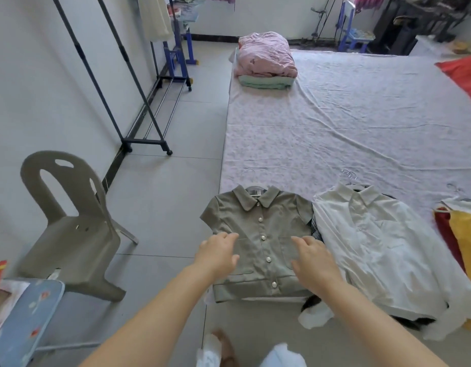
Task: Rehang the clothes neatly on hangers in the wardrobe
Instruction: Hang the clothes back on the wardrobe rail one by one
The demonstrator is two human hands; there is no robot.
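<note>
Grey floor tiles (163,197) and a low mattress (335,128) under a lilac sheet fill the room. At the mattress's near corner we see a buttoned olive shirt (261,223) lying flat on a hanger (249,171), just beside a white shirt (374,247). Our left hand (218,254) and right hand (315,258) are over the olive shirt, fingers straight and spread, gripping nothing. A clothes rack (139,102) stands by the left wall.

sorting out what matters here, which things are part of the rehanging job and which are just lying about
Part of the job: green shirt, beneath left hand and right hand; white shirt; red garment; yellow garment; clothes rack.

Just lying about: grey chair; folded pink bedding; blue chair; floral cushion.
</note>
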